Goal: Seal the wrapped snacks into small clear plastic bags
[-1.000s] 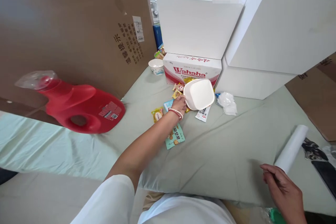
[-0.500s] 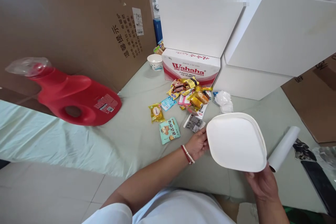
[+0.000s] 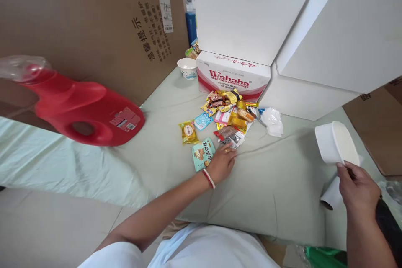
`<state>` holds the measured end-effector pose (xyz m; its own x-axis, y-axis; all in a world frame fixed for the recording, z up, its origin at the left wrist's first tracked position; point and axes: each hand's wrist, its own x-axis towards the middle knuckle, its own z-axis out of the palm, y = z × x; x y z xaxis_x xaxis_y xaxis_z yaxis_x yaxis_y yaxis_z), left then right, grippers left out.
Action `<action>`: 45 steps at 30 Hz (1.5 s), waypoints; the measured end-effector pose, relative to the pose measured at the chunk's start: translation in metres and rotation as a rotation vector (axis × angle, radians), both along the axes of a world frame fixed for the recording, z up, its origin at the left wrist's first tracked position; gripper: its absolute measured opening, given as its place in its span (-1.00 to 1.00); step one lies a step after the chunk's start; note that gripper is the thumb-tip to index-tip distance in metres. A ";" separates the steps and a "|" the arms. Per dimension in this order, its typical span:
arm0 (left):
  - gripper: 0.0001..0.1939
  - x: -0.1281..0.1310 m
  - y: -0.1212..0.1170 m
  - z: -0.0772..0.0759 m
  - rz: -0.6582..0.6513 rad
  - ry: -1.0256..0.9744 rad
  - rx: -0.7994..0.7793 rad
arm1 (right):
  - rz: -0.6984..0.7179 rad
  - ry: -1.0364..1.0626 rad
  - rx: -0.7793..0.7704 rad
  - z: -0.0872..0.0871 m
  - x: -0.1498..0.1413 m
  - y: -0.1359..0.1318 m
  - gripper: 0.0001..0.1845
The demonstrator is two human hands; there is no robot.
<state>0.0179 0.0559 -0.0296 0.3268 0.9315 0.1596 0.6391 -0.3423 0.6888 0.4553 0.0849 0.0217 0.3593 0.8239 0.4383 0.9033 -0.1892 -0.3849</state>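
My right hand [image 3: 359, 186] pinches a white plastic bowl [image 3: 326, 142] by its edge, at the right above the table; the bowl is tipped on its side. My left hand [image 3: 221, 161] is palm down at the near edge of a snack pile, fingers reaching out to a clear packet with dark contents [image 3: 233, 139]. Under its wrist side lies a mint-green snack pouch [image 3: 202, 154]. A yellow snack packet [image 3: 188, 132], a light blue packet [image 3: 203, 121] and a red-brown packet [image 3: 226, 132] lie around it.
A red-and-white Wahaha carton [image 3: 233, 78] stands behind the pile, beside a paper bowl [image 3: 187, 68]. Crumpled clear plastic [image 3: 272, 121] lies to the right. A red detergent jug [image 3: 91, 113] leans at the left before a cardboard box [image 3: 94, 25]. A white roll [image 3: 333, 192] lies below the held bowl.
The bowl came off the snack pile in my left hand, was held by both hands, and is now in my right hand at the far right. My left hand has returned to the snacks.
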 end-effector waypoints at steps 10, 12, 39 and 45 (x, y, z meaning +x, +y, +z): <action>-0.72 -0.105 0.090 0.050 0.659 -0.172 -0.021 | 0.289 -0.038 -0.073 -0.023 -0.098 -0.004 -0.44; -0.79 -0.143 0.142 0.054 0.877 -0.072 0.032 | 0.353 0.020 -0.112 -0.037 -0.115 -0.026 -0.48; -0.59 -0.095 -0.022 0.076 0.053 0.159 0.461 | 0.494 0.472 -0.013 -0.001 -0.194 -0.042 -0.72; -0.51 -0.024 -0.076 0.036 -0.146 0.090 0.344 | 1.070 0.024 -0.505 0.056 -0.254 -0.031 -0.66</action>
<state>-0.0059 -0.0203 0.0067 0.4794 0.7709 0.4194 0.6192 -0.6358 0.4608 0.2008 0.0541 0.0776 -0.6147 0.7885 -0.0206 0.6884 0.5234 -0.5022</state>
